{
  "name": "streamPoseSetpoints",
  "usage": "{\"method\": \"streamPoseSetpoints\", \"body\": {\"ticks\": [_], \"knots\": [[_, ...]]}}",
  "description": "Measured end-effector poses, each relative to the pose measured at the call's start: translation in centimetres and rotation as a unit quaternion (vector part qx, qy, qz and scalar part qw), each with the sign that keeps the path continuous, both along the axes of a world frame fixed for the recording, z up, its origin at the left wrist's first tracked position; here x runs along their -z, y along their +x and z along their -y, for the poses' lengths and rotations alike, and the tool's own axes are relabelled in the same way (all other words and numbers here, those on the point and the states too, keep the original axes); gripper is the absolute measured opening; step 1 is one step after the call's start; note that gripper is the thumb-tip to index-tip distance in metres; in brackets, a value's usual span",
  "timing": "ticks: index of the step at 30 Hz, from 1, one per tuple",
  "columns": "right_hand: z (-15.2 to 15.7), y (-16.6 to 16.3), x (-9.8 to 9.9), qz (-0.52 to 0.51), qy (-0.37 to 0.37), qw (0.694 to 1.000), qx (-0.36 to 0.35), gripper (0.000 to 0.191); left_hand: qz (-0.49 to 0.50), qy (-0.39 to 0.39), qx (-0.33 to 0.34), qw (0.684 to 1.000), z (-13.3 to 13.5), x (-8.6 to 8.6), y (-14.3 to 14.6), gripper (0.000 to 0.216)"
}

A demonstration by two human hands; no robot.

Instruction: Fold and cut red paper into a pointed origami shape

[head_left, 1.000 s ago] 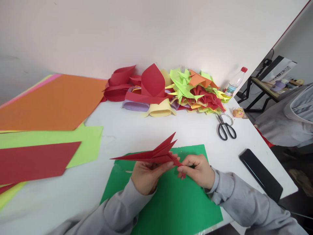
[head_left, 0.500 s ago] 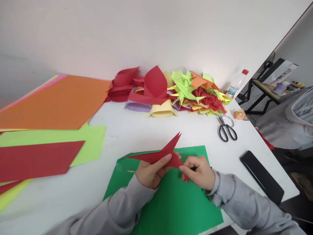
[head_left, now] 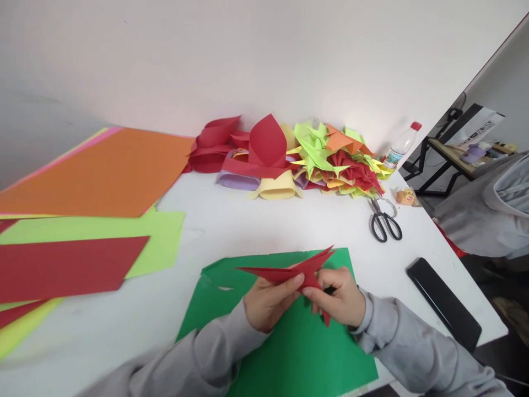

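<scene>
Between my hands is a folded red paper piece (head_left: 285, 272) with several long pointed arms. My left hand (head_left: 268, 303) pinches it near its middle, thumb on top, and one long point sticks out to the left. With fingers closed, my right hand (head_left: 339, 296) grips the paper at its right side. One red tip hangs below the right fingers, and a split point rises to the upper right. Underneath both hands lies a green sheet (head_left: 301, 353) with a torn, folded upper left corner.
Orange sheets (head_left: 103, 173), a lime green sheet (head_left: 161, 237) and a red sheet (head_left: 70, 267) lie left. Along the wall sit rolled red paper shapes (head_left: 268, 140) and a pile of folded paper stars (head_left: 318, 149). Right are scissors (head_left: 385, 223), a bottle (head_left: 400, 148) and a black case (head_left: 444, 303).
The red paper has shifted right and turned, its upper point swinging lower to the right. My left hand has moved right, closer to my right hand.
</scene>
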State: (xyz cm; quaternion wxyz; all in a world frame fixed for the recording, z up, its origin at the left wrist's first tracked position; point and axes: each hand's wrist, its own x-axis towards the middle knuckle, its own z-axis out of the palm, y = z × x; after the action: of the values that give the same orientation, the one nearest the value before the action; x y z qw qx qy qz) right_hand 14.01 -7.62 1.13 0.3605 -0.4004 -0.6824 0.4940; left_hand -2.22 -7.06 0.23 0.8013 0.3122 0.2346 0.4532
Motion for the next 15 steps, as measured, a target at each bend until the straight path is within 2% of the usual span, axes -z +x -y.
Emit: {"method": "streamPoseSetpoints", "body": {"ticks": [3, 9, 11, 15], "knots": [[0.02, -0.03, -0.03, -0.001, 0.026, 1.000, -0.013, 0.043, 0.000, 0.012, 0.013, 1.000, 0.04, 0.35, 0.06, 0.024], [0.17, -0.14, -0.23, 0.009, -0.048, 0.998, -0.025, 0.049, 0.011, -0.002, 0.038, 0.999, 0.08, 0.22, 0.14, 0.032], [0.28, -0.09, -0.24, 0.016, -0.050, 0.999, -0.012, 0.051, 0.000, -0.017, 0.015, 1.000, -0.09, 0.07, -0.01, 0.035], [0.33, -0.02, -0.21, 0.027, -0.048, 0.998, 0.025, 0.055, -0.064, -0.070, -0.100, 0.990, -0.71, -0.15, -0.65, 0.029]]}}
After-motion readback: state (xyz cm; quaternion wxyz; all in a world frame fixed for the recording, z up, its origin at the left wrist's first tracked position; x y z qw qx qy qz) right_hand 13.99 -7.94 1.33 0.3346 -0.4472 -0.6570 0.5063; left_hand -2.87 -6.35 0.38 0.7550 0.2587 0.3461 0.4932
